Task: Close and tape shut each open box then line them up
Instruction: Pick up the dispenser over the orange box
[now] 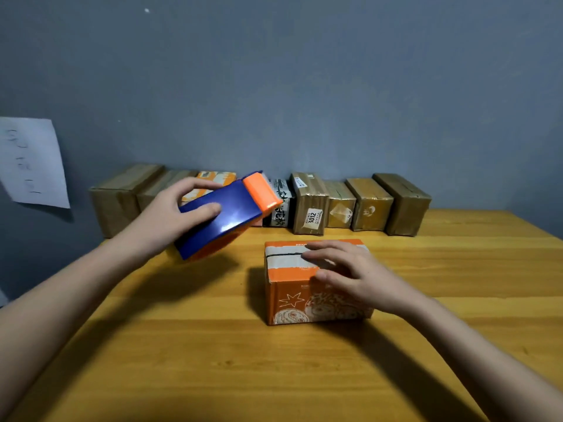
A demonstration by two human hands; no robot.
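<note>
The setting is a plain indoor room used as a small parcel-packing station, possibly in a home. A yellow wooden table [457,269] stands against a bare blue-grey wall [304,86]. Along the table's far edge, at the wall, stands a row of taped cardboard parcels [370,205]. Left of the table, a handwritten paper sheet [30,159] hangs on the wall.

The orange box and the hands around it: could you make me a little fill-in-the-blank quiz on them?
1. The left hand holds a blue and orange tape ____.
2. The right hand rests on top of the ____ box.
3. The finished boxes stand in a row against the ____.
4. The table is made of ____.

Missing words: dispenser; orange; wall; wood
</note>
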